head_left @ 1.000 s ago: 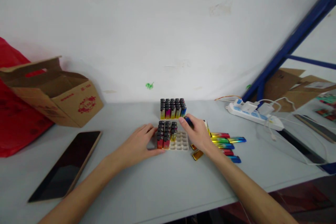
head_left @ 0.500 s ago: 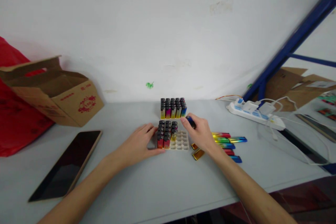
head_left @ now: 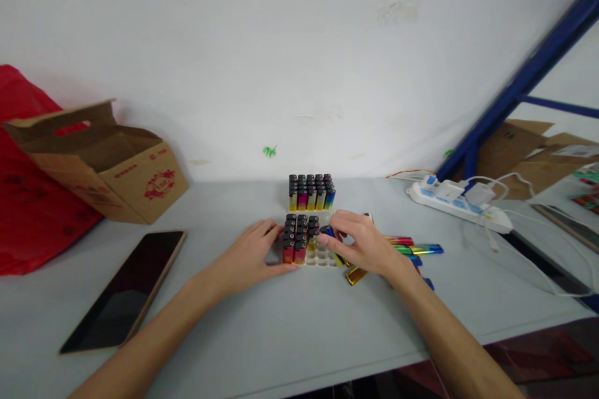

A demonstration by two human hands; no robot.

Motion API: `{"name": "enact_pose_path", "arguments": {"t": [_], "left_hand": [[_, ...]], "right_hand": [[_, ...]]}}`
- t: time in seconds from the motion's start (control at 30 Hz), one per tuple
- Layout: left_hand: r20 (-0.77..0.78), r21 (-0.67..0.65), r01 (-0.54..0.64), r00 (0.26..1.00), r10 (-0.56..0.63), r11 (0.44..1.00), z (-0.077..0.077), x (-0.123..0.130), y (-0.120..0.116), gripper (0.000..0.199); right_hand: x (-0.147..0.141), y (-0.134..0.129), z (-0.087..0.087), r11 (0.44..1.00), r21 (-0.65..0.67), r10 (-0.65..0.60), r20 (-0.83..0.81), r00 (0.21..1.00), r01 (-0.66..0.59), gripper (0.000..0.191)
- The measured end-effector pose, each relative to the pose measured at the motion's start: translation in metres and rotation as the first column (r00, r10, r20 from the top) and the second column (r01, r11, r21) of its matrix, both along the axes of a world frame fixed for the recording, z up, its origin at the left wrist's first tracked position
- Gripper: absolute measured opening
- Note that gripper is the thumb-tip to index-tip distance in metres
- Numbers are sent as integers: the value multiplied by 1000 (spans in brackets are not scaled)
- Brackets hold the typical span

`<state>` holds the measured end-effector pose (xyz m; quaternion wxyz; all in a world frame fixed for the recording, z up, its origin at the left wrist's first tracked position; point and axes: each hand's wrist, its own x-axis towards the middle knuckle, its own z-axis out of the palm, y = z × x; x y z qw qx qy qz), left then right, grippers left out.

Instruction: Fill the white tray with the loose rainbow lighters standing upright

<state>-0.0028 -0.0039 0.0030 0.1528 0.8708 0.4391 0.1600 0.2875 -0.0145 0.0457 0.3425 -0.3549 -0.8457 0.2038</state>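
"How's the light there?"

"Even and middling, from a source I can't place. Only a faint, soft shadow gathers in the crook of my left hand (head_left: 255, 255)."

"Any glare?"

"Small glints on the shiny coloured pieces (head_left: 423, 249). Below the table (head_left: 262, 336) it's nearly black."

"And sharpness?"

"Soft: the lighters (head_left: 301, 234) lose fine detail, and the wide lens slants the blue frame (head_left: 528, 76) near the edge."
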Motion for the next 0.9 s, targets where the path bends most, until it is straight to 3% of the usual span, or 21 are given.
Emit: {"name": "enact_pose_path", "arguments": {"t": [0.4, 0.9], "left_hand": [[9, 11, 7, 1000, -7, 1000, -2, -1, 0, 54], [13, 6, -5, 1000, 5, 1000, 0, 1, 0, 50]], "right_hand": [[-3, 5, -14, 970, -238, -39, 10, 999, 40, 63], [-5, 6, -25, 994, -108, -3, 214, 977, 26, 72]]}}
